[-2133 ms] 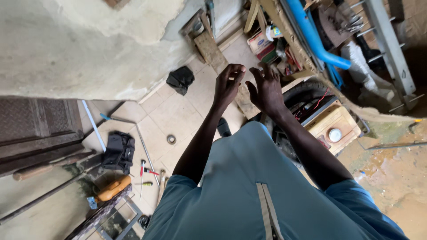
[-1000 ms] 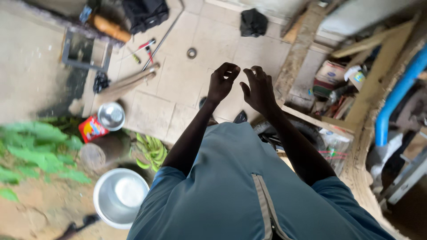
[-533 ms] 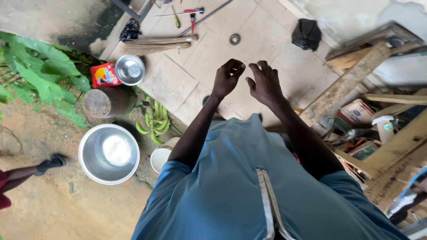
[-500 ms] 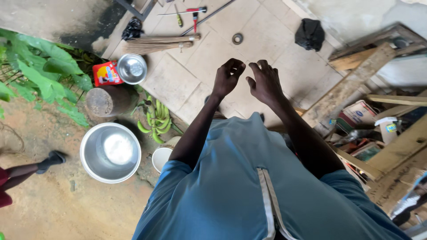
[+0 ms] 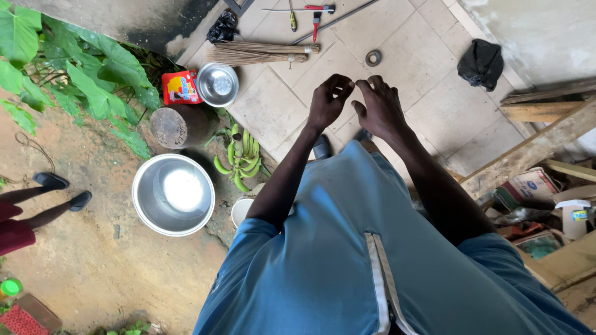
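Note:
My left hand (image 5: 327, 102) and my right hand (image 5: 380, 107) are raised side by side in front of my blue shirt, over a tiled floor (image 5: 403, 62). Both hands hold nothing. The fingers of each are loosely curled and apart, and the fingertips of the two hands nearly meet. Nearest below them on the tiles lie a small metal ring (image 5: 373, 58) and a bundle broom (image 5: 261, 54).
A large steel basin (image 5: 173, 194), a bunch of green bananas (image 5: 239, 156), a small steel bowl (image 5: 216, 84) and a red packet (image 5: 180, 88) sit at the left. Screwdrivers (image 5: 307, 12) and a black bag (image 5: 480, 61) lie farther off. Another person's legs (image 5: 37, 205) stand far left. Wooden planks (image 5: 528, 152) and boxes crowd the right.
The view has swung around from a wall and clutter to the tiled floor's edge with the basin and plants. My hands have stayed raised and empty, drawing slightly closer together.

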